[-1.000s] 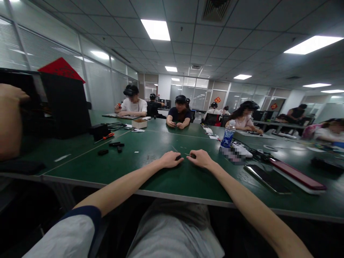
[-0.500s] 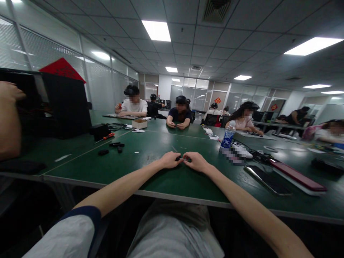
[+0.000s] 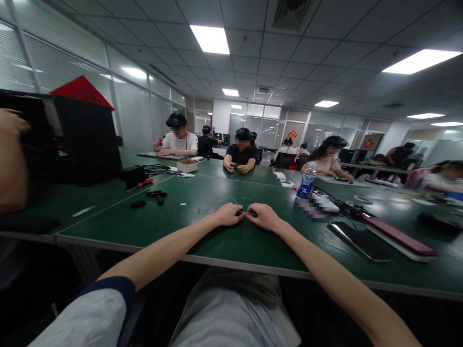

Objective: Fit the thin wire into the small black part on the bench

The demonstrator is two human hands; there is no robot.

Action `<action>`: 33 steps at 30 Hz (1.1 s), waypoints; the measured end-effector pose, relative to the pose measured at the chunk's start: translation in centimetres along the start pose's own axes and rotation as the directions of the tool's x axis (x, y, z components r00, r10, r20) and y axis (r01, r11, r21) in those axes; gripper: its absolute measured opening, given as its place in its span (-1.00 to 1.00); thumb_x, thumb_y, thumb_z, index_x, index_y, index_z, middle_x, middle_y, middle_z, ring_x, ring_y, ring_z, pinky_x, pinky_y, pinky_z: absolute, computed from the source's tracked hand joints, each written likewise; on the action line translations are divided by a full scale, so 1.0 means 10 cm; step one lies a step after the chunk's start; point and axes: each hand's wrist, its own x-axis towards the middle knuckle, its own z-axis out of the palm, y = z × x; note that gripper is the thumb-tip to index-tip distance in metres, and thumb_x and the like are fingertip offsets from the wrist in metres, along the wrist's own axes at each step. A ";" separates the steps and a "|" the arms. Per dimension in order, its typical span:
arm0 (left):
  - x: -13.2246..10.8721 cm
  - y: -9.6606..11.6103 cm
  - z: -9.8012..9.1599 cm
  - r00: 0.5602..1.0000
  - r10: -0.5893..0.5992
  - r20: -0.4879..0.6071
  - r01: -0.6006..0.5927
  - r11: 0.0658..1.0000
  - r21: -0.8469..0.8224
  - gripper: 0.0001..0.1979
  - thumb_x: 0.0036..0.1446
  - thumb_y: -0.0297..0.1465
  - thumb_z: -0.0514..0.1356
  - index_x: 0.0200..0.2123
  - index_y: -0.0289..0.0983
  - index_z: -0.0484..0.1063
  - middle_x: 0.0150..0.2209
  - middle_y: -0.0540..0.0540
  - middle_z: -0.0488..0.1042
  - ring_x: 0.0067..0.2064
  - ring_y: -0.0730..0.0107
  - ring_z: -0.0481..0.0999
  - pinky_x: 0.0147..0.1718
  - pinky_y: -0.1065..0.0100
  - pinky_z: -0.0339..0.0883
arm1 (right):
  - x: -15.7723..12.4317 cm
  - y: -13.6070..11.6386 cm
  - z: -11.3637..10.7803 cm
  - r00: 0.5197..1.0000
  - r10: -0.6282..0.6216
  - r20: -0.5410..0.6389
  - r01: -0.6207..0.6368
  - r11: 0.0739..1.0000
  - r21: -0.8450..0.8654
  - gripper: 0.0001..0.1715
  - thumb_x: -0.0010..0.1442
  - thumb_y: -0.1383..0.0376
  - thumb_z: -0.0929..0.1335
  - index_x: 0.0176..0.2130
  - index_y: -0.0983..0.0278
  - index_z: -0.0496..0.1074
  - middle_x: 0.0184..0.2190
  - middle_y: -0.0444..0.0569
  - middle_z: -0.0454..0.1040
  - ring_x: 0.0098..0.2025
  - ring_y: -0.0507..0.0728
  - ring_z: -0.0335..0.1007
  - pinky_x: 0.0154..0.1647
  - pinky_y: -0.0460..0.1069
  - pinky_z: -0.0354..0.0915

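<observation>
Head view: L hand (image 3: pixel 227 215) and R hand (image 3: pixel 265 217) sit low on the green tabletop (image 3: pixel 188 222), backs up, fingers curled inward, tips almost meeting at mid-table. Btwn them is a small dark rod-like part (image 3: pixel 241 213) w/ a thin, lighter tip on its R end; too small to ID. Long axis runs roughly L–R across the view, v. slightly tilted, so it lies crosswise to the person, not pointing away. Dark body is nearer L hand; thin tip reaches the R fingers (image 3: pixel 253 214). L fingers (image 3: pixel 236 212) are at the dark end. Both sets look closed in on it, w/ no clear gap, but they partly hide it, so grip firmness can't be told.

Left of the hands: an orange-handled screwdriver (image 3: pixel 145 182), small black parts (image 3: pixel 156 194), a cardboard box (image 3: pixel 187 166). Right: a plastic water bottle (image 3: pixel 306 184), a smartphone (image 3: pixel 358 241), a long dark red case (image 3: pixel 400 237). At far L edge, a co-worker's hand (image 3: pixel 10 123) is by a black case (image 3: pixel 87 140), apart from the person's own. Other co-workers sit across the table.
</observation>
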 end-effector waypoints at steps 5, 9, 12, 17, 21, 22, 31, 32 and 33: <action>0.00 -0.01 0.01 1.000 -0.004 0.004 0.004 1.000 -0.015 -0.53 0.18 -0.03 -0.09 -0.22 -0.25 0.41 -0.31 -0.16 0.51 -0.32 0.26 0.48 -0.39 0.37 0.23 | -0.01 -0.03 -0.02 1.000 -0.022 -0.012 0.022 1.000 0.021 -0.82 0.16 0.26 0.33 -0.19 0.25 0.37 -0.32 -0.07 0.41 -0.30 0.05 0.31 -0.28 -0.09 0.16; 0.01 -0.01 0.02 1.000 -0.012 0.008 0.013 1.000 -0.013 -0.54 0.17 -0.03 -0.08 -0.25 -0.25 0.42 -0.32 -0.16 0.51 -0.33 0.26 0.48 -0.39 0.37 0.24 | -0.01 -0.04 -0.03 1.000 -0.025 -0.007 0.025 1.000 0.017 -0.77 0.17 0.25 0.33 -0.14 0.23 0.37 -0.30 -0.06 0.41 -0.28 0.06 0.32 -0.26 -0.08 0.17; 0.01 -0.01 0.03 1.000 -0.007 0.004 0.007 1.000 -0.002 -0.54 0.18 -0.04 -0.09 -0.27 -0.25 0.42 -0.32 -0.16 0.51 -0.33 0.25 0.49 -0.39 0.37 0.24 | -0.02 -0.03 -0.03 1.000 -0.027 -0.004 0.027 1.000 0.003 -0.78 0.18 0.25 0.32 -0.14 0.23 0.38 -0.29 -0.05 0.41 -0.26 0.06 0.32 -0.24 -0.08 0.18; 0.02 -0.03 0.05 1.000 -0.012 -0.002 0.012 1.000 0.014 -0.54 0.18 -0.04 -0.09 -0.24 -0.24 0.43 -0.31 -0.17 0.51 -0.31 0.23 0.49 -0.38 0.36 0.25 | -0.01 -0.01 -0.02 1.000 -0.019 0.000 0.019 1.000 -0.008 -0.81 0.18 0.23 0.32 -0.19 0.25 0.39 -0.30 -0.04 0.41 -0.28 0.06 0.32 -0.26 -0.08 0.18; 0.02 -0.03 0.06 1.000 -0.013 0.001 0.013 1.000 0.011 -0.54 0.17 -0.04 -0.09 -0.26 -0.24 0.42 -0.32 -0.16 0.51 -0.32 0.24 0.49 -0.38 0.36 0.24 | -0.01 0.01 0.00 1.000 -0.014 -0.007 0.014 1.000 -0.004 -0.81 0.18 0.22 0.32 -0.21 0.27 0.40 -0.31 -0.03 0.41 -0.28 0.06 0.33 -0.26 -0.08 0.18; 0.02 -0.03 0.05 1.000 -0.010 -0.005 0.010 1.000 0.010 -0.54 0.18 -0.04 -0.09 -0.25 -0.24 0.42 -0.32 -0.16 0.51 -0.31 0.24 0.49 -0.38 0.36 0.24 | -0.01 0.01 0.00 1.000 -0.014 -0.012 0.014 1.000 0.001 -0.81 0.18 0.22 0.33 -0.22 0.27 0.40 -0.31 -0.03 0.42 -0.29 0.06 0.33 -0.26 -0.08 0.18; 0.00 0.00 0.00 1.000 -0.024 0.003 0.024 1.000 0.002 -0.58 0.18 -0.08 -0.06 -0.23 -0.25 0.43 -0.30 -0.16 0.51 -0.29 0.26 0.49 -0.35 0.37 0.26 | 0.00 -0.01 0.00 1.000 -0.003 -0.017 0.004 0.999 0.036 -0.79 0.18 0.22 0.32 -0.19 0.28 0.42 -0.31 -0.02 0.43 -0.28 0.06 0.33 -0.25 -0.07 0.20; 0.00 0.01 -0.01 1.000 -0.025 0.003 0.025 1.000 0.001 -0.58 0.18 -0.08 -0.06 -0.24 -0.25 0.43 -0.31 -0.16 0.51 -0.30 0.26 0.49 -0.36 0.37 0.26 | 0.00 -0.01 0.00 1.000 -0.002 -0.015 0.002 0.999 0.039 -0.79 0.18 0.22 0.32 -0.19 0.28 0.42 -0.31 -0.02 0.43 -0.28 0.06 0.33 -0.25 -0.07 0.20; 0.00 0.01 -0.01 1.000 -0.025 0.001 0.025 1.000 0.001 -0.58 0.18 -0.08 -0.07 -0.25 -0.25 0.43 -0.31 -0.16 0.51 -0.31 0.25 0.49 -0.36 0.37 0.25 | 0.00 -0.02 -0.01 1.000 -0.002 -0.014 0.003 0.999 0.041 -0.79 0.18 0.22 0.32 -0.19 0.28 0.42 -0.31 -0.03 0.43 -0.28 0.06 0.33 -0.25 -0.07 0.20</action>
